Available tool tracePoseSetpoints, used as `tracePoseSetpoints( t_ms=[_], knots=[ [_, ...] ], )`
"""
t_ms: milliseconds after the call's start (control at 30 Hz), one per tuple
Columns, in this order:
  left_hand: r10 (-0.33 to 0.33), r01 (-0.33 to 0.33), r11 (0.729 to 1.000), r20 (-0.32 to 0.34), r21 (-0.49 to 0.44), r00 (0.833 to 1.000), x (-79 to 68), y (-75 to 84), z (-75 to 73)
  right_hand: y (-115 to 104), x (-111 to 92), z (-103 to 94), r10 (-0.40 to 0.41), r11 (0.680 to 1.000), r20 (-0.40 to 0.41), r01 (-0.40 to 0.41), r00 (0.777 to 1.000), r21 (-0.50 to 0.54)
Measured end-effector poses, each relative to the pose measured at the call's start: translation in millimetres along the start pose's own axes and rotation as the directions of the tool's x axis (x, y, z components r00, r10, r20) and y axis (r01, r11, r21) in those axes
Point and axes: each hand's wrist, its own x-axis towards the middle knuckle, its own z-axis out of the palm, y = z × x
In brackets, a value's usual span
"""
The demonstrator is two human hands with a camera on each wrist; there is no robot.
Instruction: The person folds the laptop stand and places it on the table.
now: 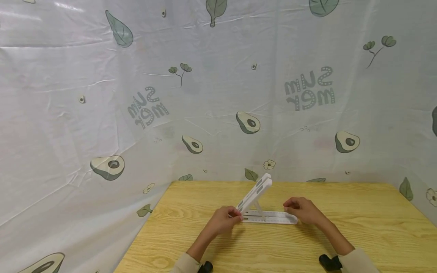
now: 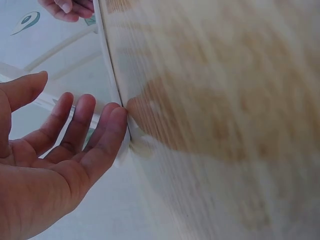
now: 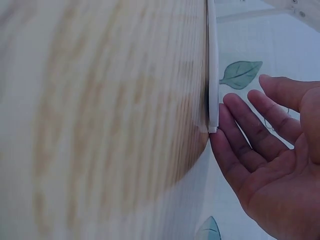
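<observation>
Standing on the wooden table in front of you, between your two hands, is a white stand, partly unfolded. Its flat base lies along the tabletop, with a slot and rows of small marks, while the raised part slopes up to the right from the left end, with grey pads along it. A thin white brace runs at a slant between the raised part and the base.

Your left hand is at the left end, where the raised part meets the base. In the left wrist view its fingers are bent and spread a little, the thumb well apart from them, and the outer fingertips are at the stand's edge; you cannot tell how firmly they press.

Your right hand is at the rounded right end of the base. Its thumb is also wide of the fingers, which are gently curved, and in the right wrist view the little finger reaches the end of the base near the tabletop.

Behind the table hangs a pale sheet printed with avocados, leaves and flowers
</observation>
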Motion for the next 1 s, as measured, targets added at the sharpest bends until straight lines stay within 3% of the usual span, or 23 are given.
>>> tracePoseSetpoints(
  t_ms=[267,1000],
  knots=[
    [0.017,-0.017,1.0,0.004,0.021,1.0,8.5,-2.8,-1.8,1,-6,-3.0,-0.028,1.0,0.033,0.028,0.999,-0.007],
    [0.011,-0.011,1.0,-0.004,0.021,1.0,30.9,-6.8,-1.0,-5,-23,-4.0,0.022,0.999,0.088,-0.026,0.996,0.044]
  ],
)
